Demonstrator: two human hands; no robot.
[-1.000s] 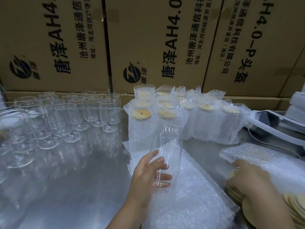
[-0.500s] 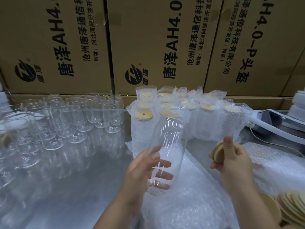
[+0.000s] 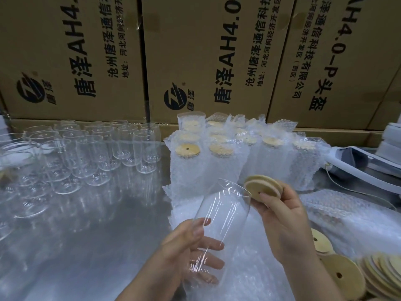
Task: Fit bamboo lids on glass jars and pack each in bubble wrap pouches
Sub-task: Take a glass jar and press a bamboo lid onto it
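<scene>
I see the left hand (image 3: 186, 246) over the bench (image 3: 97, 235), grip curled round the lower half of the glass jar (image 3: 219, 218), which tilts mouth-up to the right. The right hand (image 3: 282, 218) pinches a tilted bamboo lid (image 3: 263, 186) in its grip, just beside the jar's rim.

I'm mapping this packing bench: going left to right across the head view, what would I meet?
From the left: empty glass jars → left hand → held jar → held bamboo lid → pile of loose lids.
</scene>
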